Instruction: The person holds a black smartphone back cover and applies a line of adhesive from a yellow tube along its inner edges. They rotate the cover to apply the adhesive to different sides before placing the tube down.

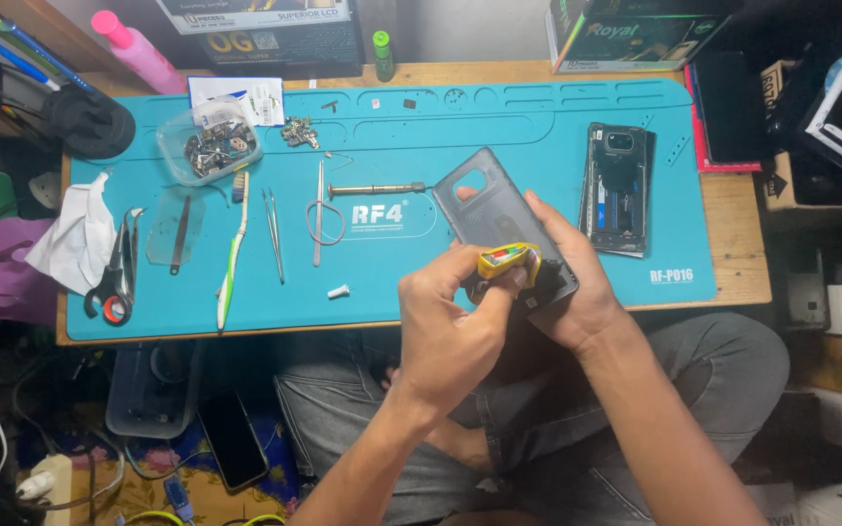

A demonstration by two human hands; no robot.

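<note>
— What am I seeing at the bench?

— My right hand point(577, 282) grips a grey phone back cover point(499, 219) from beneath, fingers wrapped round its right edge, over the near edge of the blue repair mat point(538, 136). My left hand point(455, 321) pinches a yellow tape roll point(509, 261) against the cover's near end.

— And around it?

— An opened phone point(618, 187) lies just right; a screwdriver point(377, 189), tweezers point(273, 232) and a toothbrush point(233, 253) lie left.
</note>
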